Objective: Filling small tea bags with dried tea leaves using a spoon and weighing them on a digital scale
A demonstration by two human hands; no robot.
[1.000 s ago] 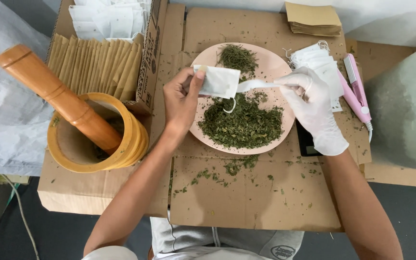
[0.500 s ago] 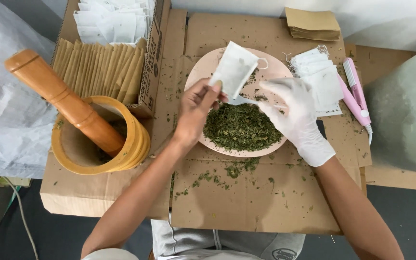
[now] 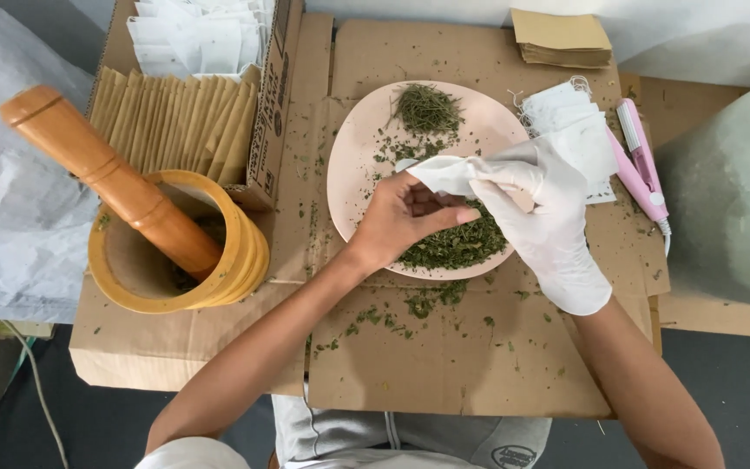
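Both hands meet over a pale pink plate (image 3: 353, 165) of chopped dried green herbs (image 3: 457, 246). The bare left hand (image 3: 405, 217) has its fingers curled narrow, pinching the near edge of a small white filter bag (image 3: 444, 174). The gloved right hand (image 3: 544, 217) closes its fingers on the same bag from the other side, so the bag hangs between them just above the herb pile. The plate sits on flattened cardboard (image 3: 444, 365) strewn with herb crumbs. To the left stands a wooden mortar (image 3: 236, 269) with its pestle (image 3: 106, 178) leaning inside. Behind it a cardboard box (image 3: 271, 104) holds rows of brown sachets (image 3: 175, 122). Right of the plate lie spare white bags (image 3: 570, 117) and a pink sealer (image 3: 640, 161).
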